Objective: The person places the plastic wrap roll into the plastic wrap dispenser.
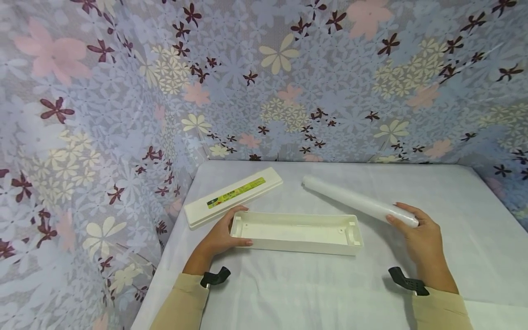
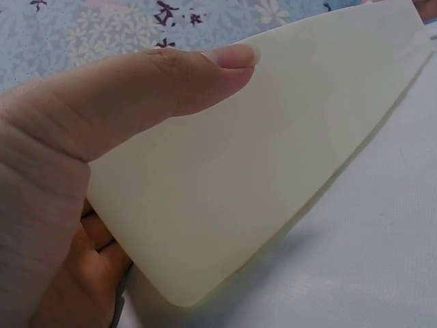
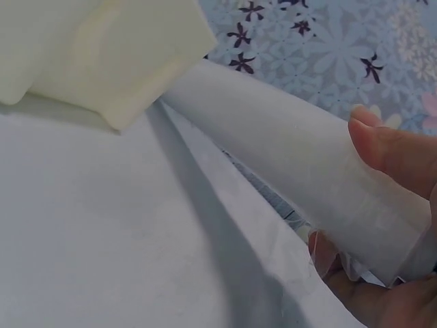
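Note:
My left hand grips the left end of a long cream plastic box, thumb along its near side and fingers at the far side. The box is uncovered and its inside shows bare. In the left wrist view the thumb lies across the box's smooth outer wall. At the right, my right hand holds a white roll of plastic film by its near end. Thumb and fingers wrap the roll in the right wrist view, where a loose bit of clear film hangs near the fingers.
A cream lid with a yellow-green label lies slanted behind the box at the left. White cloth covers the table. Floral fabric hangs behind and along the left side. Each wrist wears a black camera mount.

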Action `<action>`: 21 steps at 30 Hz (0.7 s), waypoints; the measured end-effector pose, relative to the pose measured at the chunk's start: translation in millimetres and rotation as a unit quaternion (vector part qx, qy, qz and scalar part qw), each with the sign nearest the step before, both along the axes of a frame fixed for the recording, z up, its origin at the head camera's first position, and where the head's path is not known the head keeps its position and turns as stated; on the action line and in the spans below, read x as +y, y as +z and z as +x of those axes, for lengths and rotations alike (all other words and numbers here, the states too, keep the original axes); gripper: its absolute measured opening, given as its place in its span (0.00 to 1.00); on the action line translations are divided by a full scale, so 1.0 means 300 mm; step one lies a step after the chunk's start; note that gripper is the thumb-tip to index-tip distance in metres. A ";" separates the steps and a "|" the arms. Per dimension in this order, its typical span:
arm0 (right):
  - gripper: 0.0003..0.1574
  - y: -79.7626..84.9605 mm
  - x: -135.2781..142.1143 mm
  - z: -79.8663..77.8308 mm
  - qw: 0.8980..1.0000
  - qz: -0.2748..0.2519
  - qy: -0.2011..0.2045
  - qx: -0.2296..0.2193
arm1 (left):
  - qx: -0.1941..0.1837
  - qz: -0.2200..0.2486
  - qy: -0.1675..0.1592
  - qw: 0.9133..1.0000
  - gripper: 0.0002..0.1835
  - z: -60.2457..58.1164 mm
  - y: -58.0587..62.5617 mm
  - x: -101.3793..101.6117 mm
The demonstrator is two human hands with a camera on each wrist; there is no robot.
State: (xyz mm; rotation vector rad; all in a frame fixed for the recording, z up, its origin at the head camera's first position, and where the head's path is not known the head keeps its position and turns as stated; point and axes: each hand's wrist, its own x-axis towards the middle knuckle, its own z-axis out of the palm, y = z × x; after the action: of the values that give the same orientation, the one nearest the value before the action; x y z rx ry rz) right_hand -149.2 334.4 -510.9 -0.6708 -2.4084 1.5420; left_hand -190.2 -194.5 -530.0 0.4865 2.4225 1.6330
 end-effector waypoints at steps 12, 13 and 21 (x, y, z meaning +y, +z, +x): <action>0.35 0.032 -0.005 -0.004 0.985 -0.137 -0.041 0.097 | -0.009 0.000 0.003 1.000 0.56 0.004 -0.001 -0.001; 0.34 0.035 -0.007 -0.004 0.980 -0.157 -0.044 0.112 | -0.008 -0.001 0.003 1.000 0.56 0.005 0.001 0.000; 0.33 0.058 -0.031 -0.002 0.965 -0.203 -0.056 0.159 | -0.002 -0.015 0.009 1.000 0.56 0.002 0.005 0.003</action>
State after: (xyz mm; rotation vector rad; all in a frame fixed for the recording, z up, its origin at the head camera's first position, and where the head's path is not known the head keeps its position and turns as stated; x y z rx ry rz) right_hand -149.7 325.2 -493.7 -0.5635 -1.8112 1.9438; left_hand -189.7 -193.4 -528.5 0.4592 2.4513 1.6005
